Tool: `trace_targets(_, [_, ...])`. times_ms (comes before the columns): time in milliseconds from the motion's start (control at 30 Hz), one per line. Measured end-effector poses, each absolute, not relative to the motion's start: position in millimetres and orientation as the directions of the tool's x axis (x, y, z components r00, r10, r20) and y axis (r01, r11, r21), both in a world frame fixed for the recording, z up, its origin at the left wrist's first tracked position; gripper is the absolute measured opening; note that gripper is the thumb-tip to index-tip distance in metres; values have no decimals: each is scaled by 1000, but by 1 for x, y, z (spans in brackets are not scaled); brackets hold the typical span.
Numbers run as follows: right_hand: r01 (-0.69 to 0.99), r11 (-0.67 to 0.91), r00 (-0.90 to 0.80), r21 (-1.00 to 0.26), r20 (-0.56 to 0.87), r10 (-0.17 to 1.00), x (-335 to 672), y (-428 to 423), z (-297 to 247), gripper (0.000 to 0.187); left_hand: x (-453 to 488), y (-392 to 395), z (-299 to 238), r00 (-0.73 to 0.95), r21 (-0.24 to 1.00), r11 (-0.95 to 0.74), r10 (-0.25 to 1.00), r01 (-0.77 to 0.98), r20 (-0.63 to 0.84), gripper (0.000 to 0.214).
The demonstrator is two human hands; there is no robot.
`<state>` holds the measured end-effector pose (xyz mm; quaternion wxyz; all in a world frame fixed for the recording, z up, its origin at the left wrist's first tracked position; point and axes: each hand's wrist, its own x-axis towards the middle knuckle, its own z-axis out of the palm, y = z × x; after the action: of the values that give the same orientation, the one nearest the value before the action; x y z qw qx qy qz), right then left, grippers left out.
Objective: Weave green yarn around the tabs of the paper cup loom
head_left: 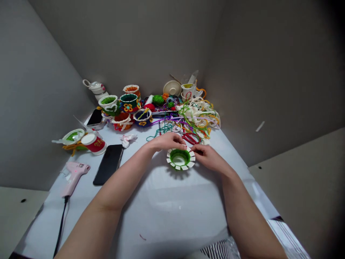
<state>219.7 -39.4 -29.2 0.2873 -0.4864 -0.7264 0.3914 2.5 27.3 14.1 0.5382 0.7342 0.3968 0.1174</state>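
Note:
A small paper cup basket point(180, 158) with a green woven wall and white rim tabs folded outward stands on the white table point(167, 205). My left hand point(166, 141) rests over its far rim, fingers curled down and pinching a tab. My right hand point(207, 155) is at the right rim, fingertips pinched on a tab there. A tangle of coloured pipe cleaners point(192, 120) lies just behind both hands.
Finished decorated cups point(128, 102) cluster at the back left. A black phone point(108, 164), a pink glue gun point(73, 173) with its cord and a red paper cup point(94, 143) lie at the left. Red scissors point(190, 138) sit behind the basket. Grey walls enclose the table.

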Motion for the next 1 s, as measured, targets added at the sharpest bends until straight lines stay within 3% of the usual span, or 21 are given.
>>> trace_targets(100, [478, 244, -374, -844, 55, 926, 220, -39, -30, 22, 11, 31, 2, 685, 876, -84, 661, 474, -307, 35])
trace_targets(300, [507, 263, -326, -821, 99, 940, 221, -39, -31, 22, 17, 21, -16, 521, 942, 48, 823, 333, -226, 25])
trace_targets(567, [526, 209, -217, -825, 108, 970, 236, -40, -21, 23, 17, 13, -15, 419, 940, 107, 875, 324, -244, 25])
trace_targets(1000, [448, 319, -224, -835, 240, 945, 230, -46, -12, 19, 20, 2, -14, 372, 847, -135, 925, 515, -79, 21])
